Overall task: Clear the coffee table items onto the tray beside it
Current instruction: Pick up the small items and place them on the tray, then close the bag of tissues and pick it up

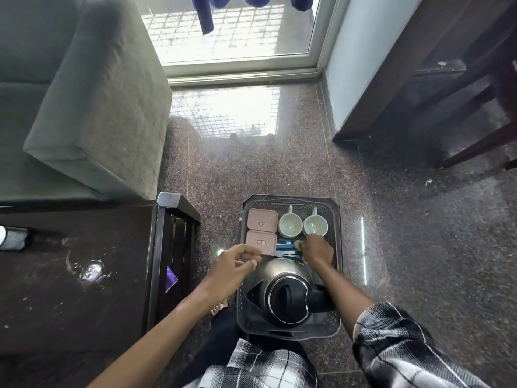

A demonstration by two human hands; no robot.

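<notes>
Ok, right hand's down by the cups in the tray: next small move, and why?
Probably release the small pale item that the right hand pinches in the tray, then withdraw: a mesh-covered cylinder lies uncleared on the coffee table.

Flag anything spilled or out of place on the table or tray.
A wet-looking splash glints on the dark coffee table, with pale specks scattered round it; it looks like a spill. On the tray, the kettle, both cups and the pink boxes sit upright and orderly.

Right hand [317,252] in tray [336,228] — kettle [288,296] near.
</notes>
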